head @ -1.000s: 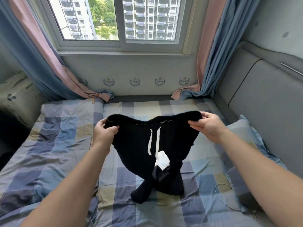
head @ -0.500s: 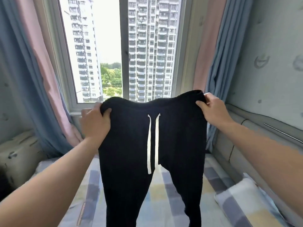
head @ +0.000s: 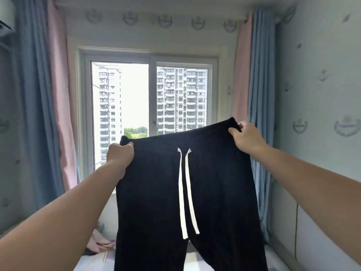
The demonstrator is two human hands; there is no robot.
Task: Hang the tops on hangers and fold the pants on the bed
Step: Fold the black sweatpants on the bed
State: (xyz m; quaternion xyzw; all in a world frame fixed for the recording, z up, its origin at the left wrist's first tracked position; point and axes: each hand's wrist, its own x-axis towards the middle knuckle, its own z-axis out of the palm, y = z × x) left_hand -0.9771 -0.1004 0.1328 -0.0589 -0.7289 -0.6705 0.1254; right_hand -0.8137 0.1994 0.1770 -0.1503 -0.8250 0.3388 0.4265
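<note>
A pair of black pants (head: 156, 192) with two white drawstrings (head: 186, 192) hangs spread out in front of me, waistband up. My left hand (head: 120, 155) grips the left end of the waistband. My right hand (head: 246, 136) pinches the right end, held a little higher, so the waistband slants up to the right. Both legs of the pants hang down past the bottom of the view. The bed (head: 93, 265) shows only as a pale strip below the pants. No tops or hangers are in view.
A window (head: 152, 98) with high-rise buildings outside is straight ahead. Blue and pink curtains (head: 45, 114) hang on both sides. The padded wall panel (head: 312, 231) runs along the right. An air conditioner corner (head: 6, 14) is at the top left.
Both hands have lifted the pants off the bed and up in front of the window. My view has tilted upward, and the legs now hang straight.
</note>
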